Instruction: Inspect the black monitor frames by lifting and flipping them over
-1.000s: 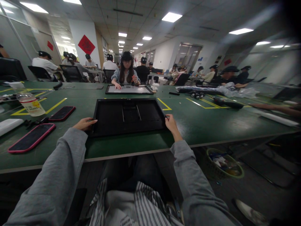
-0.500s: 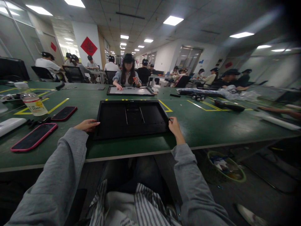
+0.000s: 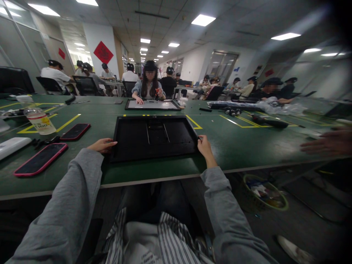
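Note:
A flat black panel [image 3: 154,137], like the back of a monitor, lies on the green table [image 3: 242,143] straight in front of me. My left hand [image 3: 102,145] rests at the panel's near left corner, fingers stretched toward its edge. At the near right corner my right hand [image 3: 204,145] curls its fingers round the panel's edge. Both arms wear grey sleeves.
Two pink-edged phones [image 3: 41,158] [image 3: 75,131] lie to my left, with a plastic bottle [image 3: 37,118] and a white object [image 3: 11,145] beyond. Someone's blurred hand [image 3: 324,143] reaches in at the right. A person opposite works at another panel [image 3: 152,105]. A green basket [image 3: 264,190] sits on the floor.
My hands and the black panel have hardly moved. A blurred hand of another person has come into view at the right edge of the table.

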Motion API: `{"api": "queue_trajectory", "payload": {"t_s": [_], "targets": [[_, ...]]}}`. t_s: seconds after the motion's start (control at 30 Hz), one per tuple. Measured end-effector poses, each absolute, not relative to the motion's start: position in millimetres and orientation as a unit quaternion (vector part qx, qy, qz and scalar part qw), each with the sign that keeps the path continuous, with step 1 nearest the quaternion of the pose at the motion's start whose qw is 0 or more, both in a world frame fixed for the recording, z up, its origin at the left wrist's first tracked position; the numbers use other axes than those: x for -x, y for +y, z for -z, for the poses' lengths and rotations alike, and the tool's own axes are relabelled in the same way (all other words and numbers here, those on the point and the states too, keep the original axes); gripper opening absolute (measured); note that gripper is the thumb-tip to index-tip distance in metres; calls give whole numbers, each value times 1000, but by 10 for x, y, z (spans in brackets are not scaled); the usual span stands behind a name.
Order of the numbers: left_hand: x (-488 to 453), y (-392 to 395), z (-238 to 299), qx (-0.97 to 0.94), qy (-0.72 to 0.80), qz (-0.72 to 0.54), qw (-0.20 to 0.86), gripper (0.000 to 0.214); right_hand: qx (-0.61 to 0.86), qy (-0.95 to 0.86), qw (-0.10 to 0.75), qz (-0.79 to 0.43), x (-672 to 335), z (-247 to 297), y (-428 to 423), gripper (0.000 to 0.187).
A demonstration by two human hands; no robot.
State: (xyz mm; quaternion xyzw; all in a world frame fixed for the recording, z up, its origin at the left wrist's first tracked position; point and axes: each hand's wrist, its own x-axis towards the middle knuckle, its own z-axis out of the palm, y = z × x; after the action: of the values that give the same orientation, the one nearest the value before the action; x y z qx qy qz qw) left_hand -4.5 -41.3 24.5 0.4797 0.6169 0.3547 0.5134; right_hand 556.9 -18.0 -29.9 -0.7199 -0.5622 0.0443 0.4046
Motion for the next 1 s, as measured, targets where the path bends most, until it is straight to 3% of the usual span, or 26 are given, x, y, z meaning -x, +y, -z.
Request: {"api": "queue_trajectory", "payload": {"t_s": [0.2,1.0], "targets": [[-19,-470,-319,-473,635,-353,497,67,726,-559,399,-42,-5576,303,-157,33],[13,-432,-272,-481,629,-350,501,70,728,-562,391,-46,-5547,260,-180,35]]}}
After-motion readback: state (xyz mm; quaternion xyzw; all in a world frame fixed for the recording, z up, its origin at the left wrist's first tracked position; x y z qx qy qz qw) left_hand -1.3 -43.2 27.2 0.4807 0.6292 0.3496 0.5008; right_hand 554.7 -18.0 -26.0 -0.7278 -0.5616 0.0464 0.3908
